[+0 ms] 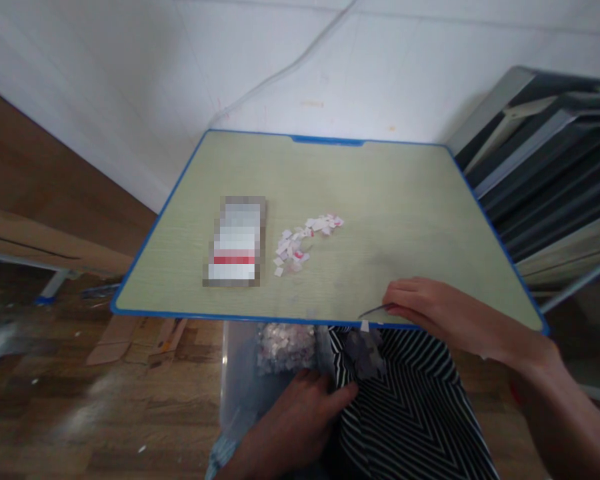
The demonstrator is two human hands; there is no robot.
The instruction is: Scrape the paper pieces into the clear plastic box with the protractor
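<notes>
At the front edge of the table (405, 200), my right hand (420, 303) is closed on a thin, dark-edged thing (374, 311). Red shows beside it under the fingers; its kind is unclear. A small white paper piece (365, 326) lies at the table edge just below its tip. Below the table, my left hand (310, 407) is over a clear plastic bin (225, 380), with the thumb spread from the fingers near a striped cloth (410, 400). Many small pale pieces (286, 347) lie in the bin. Cut paper bits (293, 247) are scattered in a curved heap on the tabletop.
A blurred-out phone-like slab (237, 240) lies left of the paper bits. Dark framed panels (555, 147) lean at the right, and brown boards (55, 173) stand at the left. Flattened cardboard (115, 340) lies on the wooden floor. A white wall (380, 80) rises behind.
</notes>
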